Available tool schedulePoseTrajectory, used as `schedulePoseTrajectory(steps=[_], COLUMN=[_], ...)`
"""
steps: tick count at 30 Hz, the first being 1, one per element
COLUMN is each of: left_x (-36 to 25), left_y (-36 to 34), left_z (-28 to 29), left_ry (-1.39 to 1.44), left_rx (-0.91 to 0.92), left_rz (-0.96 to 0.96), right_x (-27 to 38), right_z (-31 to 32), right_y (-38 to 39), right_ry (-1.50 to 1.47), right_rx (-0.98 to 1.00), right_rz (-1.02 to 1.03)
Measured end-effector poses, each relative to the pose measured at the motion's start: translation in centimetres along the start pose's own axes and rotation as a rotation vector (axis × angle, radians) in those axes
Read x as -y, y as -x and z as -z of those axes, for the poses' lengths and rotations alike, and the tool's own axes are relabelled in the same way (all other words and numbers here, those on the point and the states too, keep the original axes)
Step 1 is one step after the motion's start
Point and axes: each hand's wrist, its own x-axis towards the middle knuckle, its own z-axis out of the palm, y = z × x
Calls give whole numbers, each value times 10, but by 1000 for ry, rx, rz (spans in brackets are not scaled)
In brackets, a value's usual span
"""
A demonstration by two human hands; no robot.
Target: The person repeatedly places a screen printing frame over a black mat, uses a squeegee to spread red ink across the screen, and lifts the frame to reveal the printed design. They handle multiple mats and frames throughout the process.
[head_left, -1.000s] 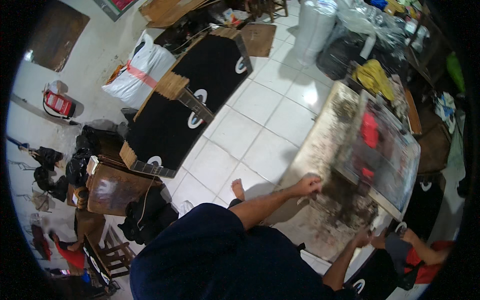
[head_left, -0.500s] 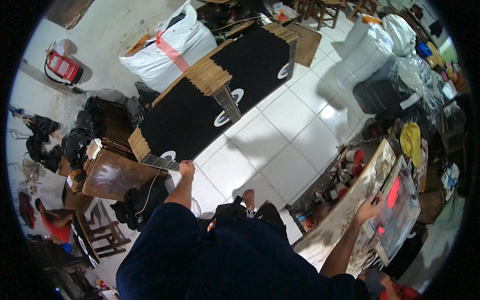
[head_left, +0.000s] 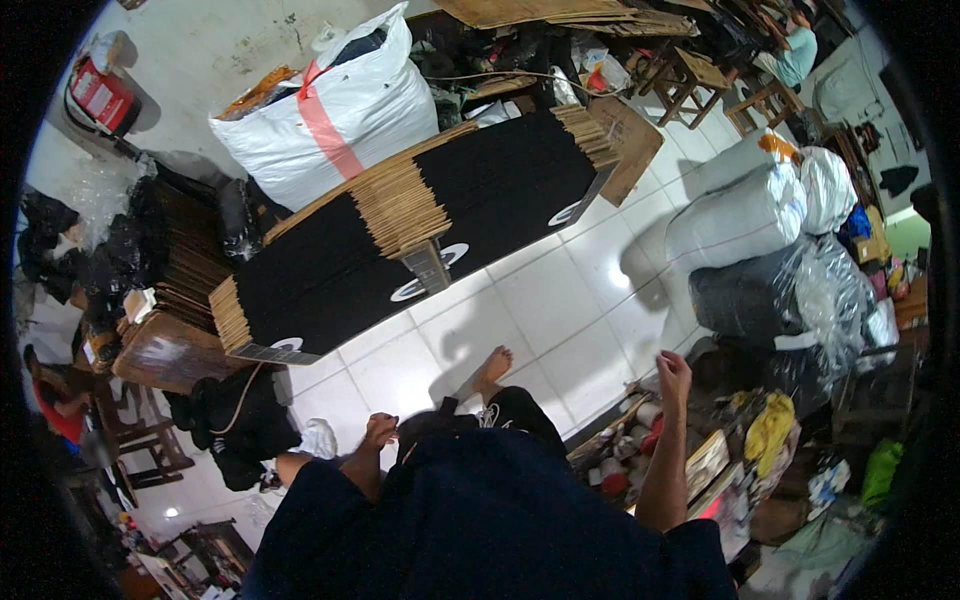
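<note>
My left hand (head_left: 382,428) hangs beside my dark shirt (head_left: 480,520), fingers curled; whatever they may hold is too small to make out. My right hand (head_left: 674,372) is raised over the floor at the right, its fingers bent together around something I cannot make out, if anything. Ahead lies a long row of stacked boards covered with black fabric (head_left: 495,160), with pale wood ends (head_left: 395,200) and white oval patches along the near side. A pale, stained panel (head_left: 708,458) is partly visible below my right hand, near a yellow cloth (head_left: 770,432).
Behind the boards sits a big white sack (head_left: 265,145). Wrapped bundles (head_left: 735,215) and black bags (head_left: 745,290) stand at the right. A wooden box (head_left: 165,355), a chair (head_left: 145,450) and a person in red (head_left: 55,410) are at the left. Another person (head_left: 790,55) sits at the back right.
My body has turned left, away from the stained panel, and my feet have moved. The boards are more centred in view. My right hand has left the panel and risen; my left hand has drawn back.
</note>
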Motion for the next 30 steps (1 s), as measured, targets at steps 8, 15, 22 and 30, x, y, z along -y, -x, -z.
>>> schedulePoseTrajectory(steps=[8,15,22,30], left_x=[-173,-351,-437,-403], left_y=[-134,-175,-211,-234], left_z=[-142,-196,-200,-192], left_ry=[-116,-318,-662,-629], left_rx=[-609,-1374,-1541,-1337], left_rz=[-322,-505,-457,-112], right_x=[191,247,199,133], right_z=[-73,-194,-269,-258], right_y=[-264,-463,-595,-676], right_ry=[794,1325,1319,1027], right_rx=[270,486,516,835], right_rz=[622,594,813,1104])
